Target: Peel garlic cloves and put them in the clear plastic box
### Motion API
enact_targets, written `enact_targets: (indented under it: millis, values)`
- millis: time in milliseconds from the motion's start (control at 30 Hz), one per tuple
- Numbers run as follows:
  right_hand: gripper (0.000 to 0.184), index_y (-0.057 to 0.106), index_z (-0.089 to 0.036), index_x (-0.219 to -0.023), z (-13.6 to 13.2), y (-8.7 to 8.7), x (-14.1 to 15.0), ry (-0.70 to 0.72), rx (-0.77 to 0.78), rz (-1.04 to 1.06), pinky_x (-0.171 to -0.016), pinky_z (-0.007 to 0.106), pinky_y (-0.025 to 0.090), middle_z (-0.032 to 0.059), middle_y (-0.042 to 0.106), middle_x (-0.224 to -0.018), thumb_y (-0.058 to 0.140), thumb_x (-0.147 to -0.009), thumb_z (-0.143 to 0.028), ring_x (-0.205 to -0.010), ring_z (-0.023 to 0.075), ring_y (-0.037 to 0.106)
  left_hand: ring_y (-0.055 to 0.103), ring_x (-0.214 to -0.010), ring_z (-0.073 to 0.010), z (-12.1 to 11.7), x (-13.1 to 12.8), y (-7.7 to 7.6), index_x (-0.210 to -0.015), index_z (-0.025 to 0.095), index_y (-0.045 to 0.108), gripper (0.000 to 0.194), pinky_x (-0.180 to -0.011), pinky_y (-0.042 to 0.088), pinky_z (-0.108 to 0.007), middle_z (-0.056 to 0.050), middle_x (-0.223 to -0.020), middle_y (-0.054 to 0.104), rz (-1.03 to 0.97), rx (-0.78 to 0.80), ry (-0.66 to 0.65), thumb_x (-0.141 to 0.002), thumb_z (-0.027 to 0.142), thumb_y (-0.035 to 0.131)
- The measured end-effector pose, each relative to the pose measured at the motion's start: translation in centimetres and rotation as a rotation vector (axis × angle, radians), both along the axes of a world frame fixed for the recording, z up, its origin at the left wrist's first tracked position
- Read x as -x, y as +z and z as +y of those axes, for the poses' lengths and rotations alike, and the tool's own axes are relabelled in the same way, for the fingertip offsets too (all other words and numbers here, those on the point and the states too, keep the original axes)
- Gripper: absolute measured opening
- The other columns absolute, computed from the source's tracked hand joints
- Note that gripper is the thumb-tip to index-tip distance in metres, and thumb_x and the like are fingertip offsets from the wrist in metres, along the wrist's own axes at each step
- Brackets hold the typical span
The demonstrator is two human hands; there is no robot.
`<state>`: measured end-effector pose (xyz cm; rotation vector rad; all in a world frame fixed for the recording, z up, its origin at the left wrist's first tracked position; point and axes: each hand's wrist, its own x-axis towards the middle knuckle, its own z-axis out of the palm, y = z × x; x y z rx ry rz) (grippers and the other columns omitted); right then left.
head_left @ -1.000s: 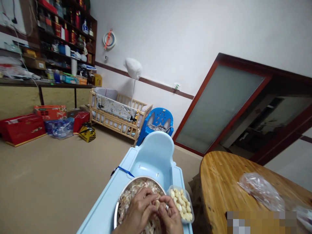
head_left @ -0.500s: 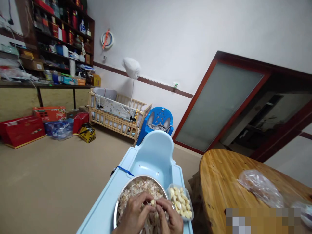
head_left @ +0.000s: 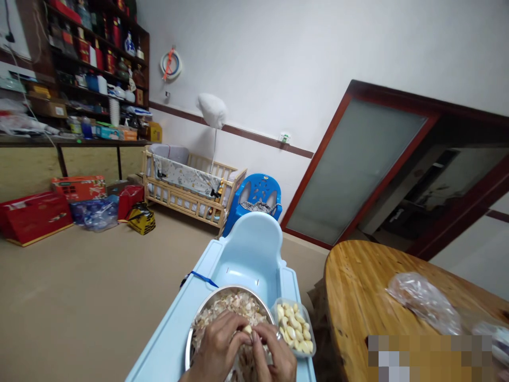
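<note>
Steel rims the bowl [head_left: 188, 347], filled with papery skins [head_left: 238, 302], and over it, toward two o'clock from its middle, is a garlic clove [head_left: 247, 329]. The left hand [head_left: 218, 340] pinches it narrowly at one side, the right hand [head_left: 278, 354] at the other. Since a moment ago the clove has come into clearer view, its pale flesh showing, so it looks at least partly bare. At the bowl's three o'clock, a clear container [head_left: 314, 347] holds pale cloves [head_left: 294, 322].

No readable text from here; print on boxes and bags too small or blurred to make out.
</note>
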<state>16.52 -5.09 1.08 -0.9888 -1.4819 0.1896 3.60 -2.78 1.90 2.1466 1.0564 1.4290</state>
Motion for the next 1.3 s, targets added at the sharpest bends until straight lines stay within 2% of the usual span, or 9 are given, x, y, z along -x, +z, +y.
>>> enact_targets:
  millis: [167,333,467,633,767,867,1033,1233,1300]
  values:
    - [0.016,0.067,-0.028,-0.088,0.2,-1.1,0.0,-0.127,-0.15,-0.14,-0.071,0.034,0.046,0.0052,0.068,-0.08,0.056,-0.081,-0.019,-0.079,0.0218,0.061,0.064,-0.063,-0.0185,0.1,-0.2,-0.1,-0.075,0.017,0.059,0.014,-0.058,0.049,-0.025,-0.004,-0.068,0.067,-0.003,0.011,-0.007,-0.077,0.008,0.049]
    - [0.027,0.055,-0.021,-0.077,0.3,0.0,0.0,-0.093,0.027,-0.201,-0.056,0.025,0.044,0.0019,0.057,-0.066,0.035,-0.092,-0.03,-0.057,0.0147,0.056,0.064,-0.066,-0.0177,0.1,-0.3,0.0,-0.075,0.017,0.061,0.018,-0.059,0.048,-0.023,-0.004,-0.071,0.069,-0.049,0.083,-0.04,-0.073,0.004,0.049]
    - [0.027,0.051,-0.021,-0.075,0.3,0.5,0.1,-0.128,0.058,-0.186,-0.056,0.024,0.043,0.0001,0.053,-0.065,0.035,-0.092,-0.034,-0.056,0.0142,0.054,0.064,-0.069,-0.0171,-0.1,-0.3,0.4,-0.076,0.018,0.062,0.019,-0.063,0.048,-0.022,-0.004,-0.073,0.069,-0.108,0.181,-0.081,-0.073,0.004,0.049]
    - [0.027,0.051,-0.022,-0.075,0.5,-0.4,-0.3,-0.17,0.099,-0.172,-0.059,0.024,0.041,-0.0001,0.054,-0.067,0.035,-0.092,-0.035,-0.059,0.0146,0.054,0.065,-0.071,-0.0172,-0.3,-0.2,0.7,-0.078,0.018,0.064,0.02,-0.065,0.048,-0.021,-0.002,-0.073,0.069,-0.224,0.302,-0.149,-0.072,0.006,0.05]
    - [0.028,0.052,-0.022,-0.073,0.8,-1.2,-0.8,-0.217,0.137,-0.163,-0.059,0.025,0.04,0.0001,0.054,-0.066,0.036,-0.091,-0.037,-0.059,0.0154,0.054,0.063,-0.064,-0.0165,-0.1,-0.3,0.5,-0.079,0.018,0.065,0.016,-0.059,0.047,-0.02,0.0,-0.067,0.068,-0.378,0.474,-0.126,-0.072,0.011,0.053]
    - [0.028,0.053,-0.022,-0.074,0.9,-1.6,-1.0,-0.234,0.157,-0.16,-0.059,0.025,0.041,0.0006,0.056,-0.066,0.037,-0.09,-0.038,-0.059,0.016,0.055,0.061,-0.064,-0.0172,0.2,-0.2,0.5,-0.076,0.017,0.066,0.009,-0.059,0.047,-0.022,-0.001,-0.067,0.067,-0.555,0.601,-0.091,-0.072,0.022,0.061]
    - [0.029,0.056,-0.023,-0.076,1.0,-2.3,-1.0,-0.14,0.174,-0.235,-0.057,0.025,0.043,0.0009,0.06,-0.066,0.036,-0.091,-0.037,-0.057,0.0156,0.058,0.062,-0.075,-0.019,0.6,0.2,0.8,-0.078,0.015,0.069,0.022,-0.071,0.046,-0.024,-0.003,-0.072,0.069,-0.72,0.702,-0.154,-0.07,0.035,0.068]
    - [0.033,0.061,-0.022,-0.102,1.6,-3.8,-0.9,-0.138,0.106,-0.333,-0.062,0.026,0.05,0.0061,0.071,-0.083,0.034,-0.091,-0.038,-0.07,0.0188,0.066,0.058,-0.063,-0.0133,0.8,0.1,0.2,-0.092,0.014,0.068,0.039,-0.062,0.045,-0.022,-0.002,-0.067,0.068,-0.947,0.88,-0.221,-0.066,0.043,0.071]
    - [0.031,0.062,-0.023,-0.099,1.7,-3.8,-0.9,-0.107,0.086,-0.347,-0.063,0.027,0.052,0.0056,0.072,-0.083,0.036,-0.091,-0.038,-0.069,0.0188,0.067,0.057,-0.059,-0.0113,0.8,-0.1,0.1,-0.096,0.015,0.066,0.042,-0.06,0.045,-0.021,-0.002,-0.067,0.068,-1.029,0.91,-0.268,-0.065,0.043,0.072]
